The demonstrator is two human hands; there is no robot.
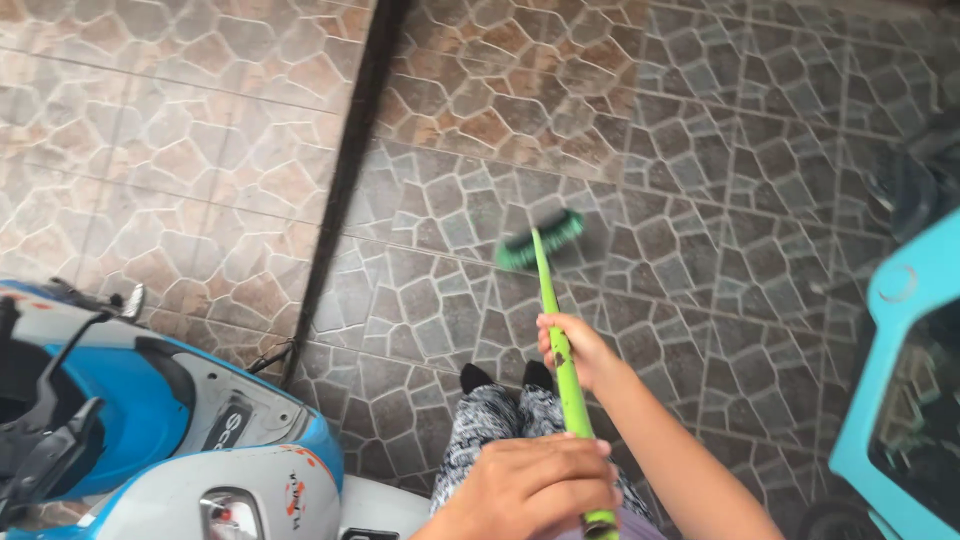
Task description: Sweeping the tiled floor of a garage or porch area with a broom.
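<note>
**Both hands on a green brush handle, head out on wet tile**

Nearest the camera, the left hand [530, 485] is clenched over the top end of the green long-handled brush [558, 340]; just beyond it the right hand [575, 350] grips the handle mid-shaft. The green bristle head [541, 240] rests on the stone-patterned floor [700, 200], well ahead of both hands — blurred, so likely mid-stroke. By my reading this is the scrubbing step; the next stroke calls for downward pressure. A blue-and-white scooter [150, 430] stands left of the hands, a turquoise vehicle [905, 370] to their right.
</note>
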